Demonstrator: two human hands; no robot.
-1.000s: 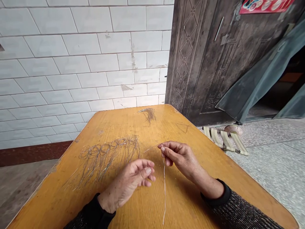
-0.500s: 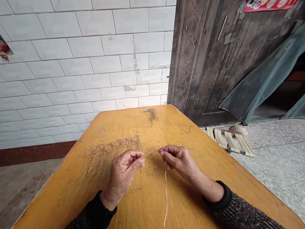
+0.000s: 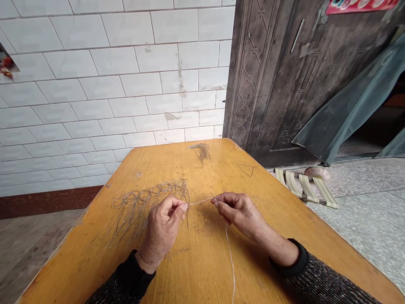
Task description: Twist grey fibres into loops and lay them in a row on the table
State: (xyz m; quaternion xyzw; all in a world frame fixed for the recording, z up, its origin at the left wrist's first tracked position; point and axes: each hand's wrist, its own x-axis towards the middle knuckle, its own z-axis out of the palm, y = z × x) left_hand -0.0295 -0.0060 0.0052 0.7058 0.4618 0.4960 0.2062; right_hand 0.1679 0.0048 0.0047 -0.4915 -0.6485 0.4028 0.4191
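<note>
A thin white thread (image 3: 232, 258) runs between my two hands above the wooden table. My left hand (image 3: 163, 230) is closed, thumb and forefinger pinching the thread at the left. Whether a finer piece also sits in that pinch is too small to tell. To the right, my right hand (image 3: 242, 213) pinches the same thread between thumb and forefinger. From there its long tail hangs down past the lower edge of the view. Just behind my left hand lies a row of looped, wire-like strands (image 3: 139, 198) with loose ends trailing toward me.
A small bundle of thin dark strands (image 3: 201, 152) lies at the table's (image 3: 268, 236) far end. One bent strand (image 3: 247, 169) rests near its right edge. Beyond are a tiled wall (image 3: 133, 84), a dark carved door (image 3: 268, 84) and a striped folding stool (image 3: 305, 185).
My left hand has shifted slightly left and its pinch has closed further. The thread now spans the gap to my right fingers, where a short gap showed before. The hanging tail has swung right.
</note>
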